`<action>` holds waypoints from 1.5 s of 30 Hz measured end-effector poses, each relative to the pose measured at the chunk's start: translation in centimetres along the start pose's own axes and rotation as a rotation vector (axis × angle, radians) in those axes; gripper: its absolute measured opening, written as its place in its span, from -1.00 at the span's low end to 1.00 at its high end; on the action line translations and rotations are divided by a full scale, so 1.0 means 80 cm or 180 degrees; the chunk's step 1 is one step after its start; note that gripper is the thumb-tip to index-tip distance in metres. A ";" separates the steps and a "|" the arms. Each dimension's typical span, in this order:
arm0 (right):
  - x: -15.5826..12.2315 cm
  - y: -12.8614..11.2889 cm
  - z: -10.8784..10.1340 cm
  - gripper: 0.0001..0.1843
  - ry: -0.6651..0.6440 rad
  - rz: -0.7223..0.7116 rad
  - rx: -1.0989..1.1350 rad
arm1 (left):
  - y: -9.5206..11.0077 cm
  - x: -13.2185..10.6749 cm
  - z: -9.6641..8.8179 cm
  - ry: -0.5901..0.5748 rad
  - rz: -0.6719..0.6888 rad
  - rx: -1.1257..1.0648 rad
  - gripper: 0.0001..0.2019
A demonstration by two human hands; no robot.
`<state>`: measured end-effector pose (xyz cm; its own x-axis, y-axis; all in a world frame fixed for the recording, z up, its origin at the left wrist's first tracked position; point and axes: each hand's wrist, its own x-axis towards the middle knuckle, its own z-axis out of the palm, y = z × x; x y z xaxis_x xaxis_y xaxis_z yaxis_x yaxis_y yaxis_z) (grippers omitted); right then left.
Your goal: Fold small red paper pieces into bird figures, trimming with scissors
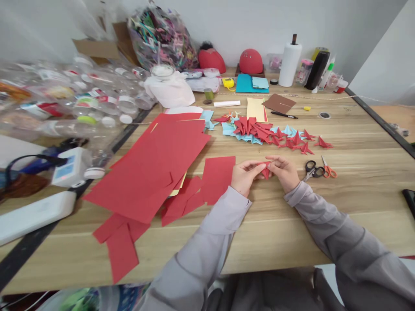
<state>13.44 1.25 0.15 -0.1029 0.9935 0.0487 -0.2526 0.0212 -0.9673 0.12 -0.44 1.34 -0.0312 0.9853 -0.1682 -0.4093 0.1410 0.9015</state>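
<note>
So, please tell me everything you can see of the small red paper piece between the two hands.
The red paper piece is small and folded, with a point facing down. It looks like thin matte paper. The left hand and the right hand pinch it from either side, over the wooden table. Its fold lines are too small to tell.

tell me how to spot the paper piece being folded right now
On the wooden table, find the grey-sleeved left hand and right hand. The small red folded piece is pinched between them. Unlike the red and blue pieces heaped behind, it alone is held.
</note>
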 end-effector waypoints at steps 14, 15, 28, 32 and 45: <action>-0.002 -0.004 0.003 -0.64 -0.0166 -0.0205 -0.0282 | -0.001 0.001 0.000 0.0088 0.0474 0.0329 -0.72; -0.001 -0.004 0.003 -0.64 -0.0157 -0.0243 -0.0294 | -0.001 0.001 0.000 0.0034 0.0436 0.0261 -0.72; -0.001 -0.002 0.003 -0.62 -0.0061 -0.0109 -0.0299 | -0.002 0.004 -0.003 0.0168 0.0513 0.0469 -0.82; 0.000 -0.002 0.001 -0.58 -0.0046 -0.0083 -0.0350 | -0.001 0.003 -0.002 0.0138 0.0553 0.0554 -0.84; -0.002 -0.008 0.002 -0.47 0.0103 -0.0141 -0.0647 | -0.002 -0.001 0.001 -0.0072 0.0293 0.0579 -0.80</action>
<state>13.44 1.03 0.78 -0.0644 0.9941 0.0874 -0.0565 0.0838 -0.9949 0.29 -0.56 1.26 -0.0395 0.9964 -0.0745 -0.2340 0.0633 0.9702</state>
